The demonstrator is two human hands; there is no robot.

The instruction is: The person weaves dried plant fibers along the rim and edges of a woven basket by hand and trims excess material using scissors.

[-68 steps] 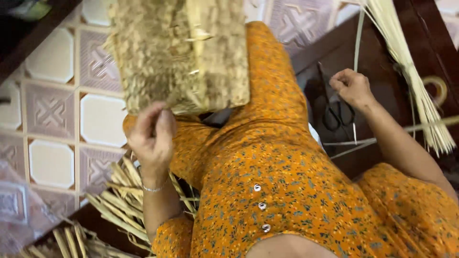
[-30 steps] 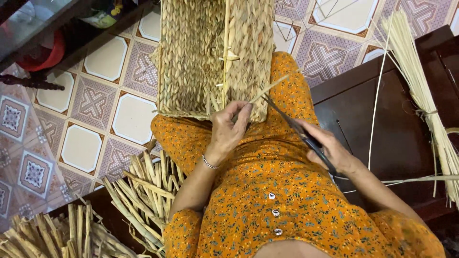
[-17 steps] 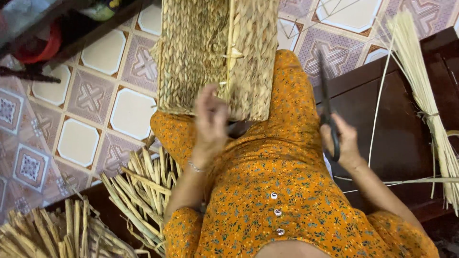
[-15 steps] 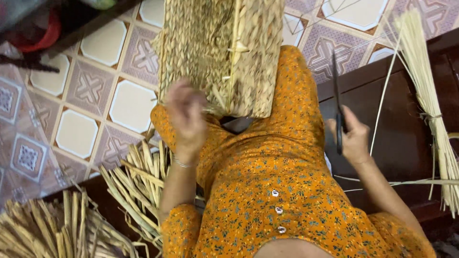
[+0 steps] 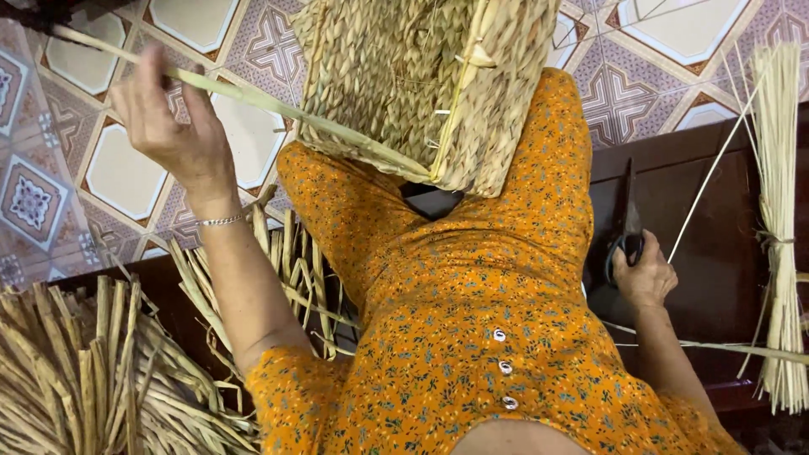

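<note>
Head view, one seated person in an orange floral dress. Left hand (image 5: 173,126): raised over the tiled floor (image 5: 126,173), fingers closed on a long green-yellow reed strand (image 5: 253,99) running to the woven basket (image 5: 421,80) on the lap. Right hand (image 5: 645,274): fingers curled around black scissors (image 5: 628,232) on the dark tabletop (image 5: 716,253). Bundled pale reeds (image 5: 779,227) at right; dried strips (image 5: 93,371) at left.

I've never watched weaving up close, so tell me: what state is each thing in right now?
Woven basket: unfinished, tilted on the lap.
Long strand: pulled taut from the basket's edge.
Left hand: raised, gripping the strand.
Scissors: lying on the dark wooden bench.
Right hand: at the scissor handles.
Pale reed bundle: tied.
Dried strips: loose heap.
</note>
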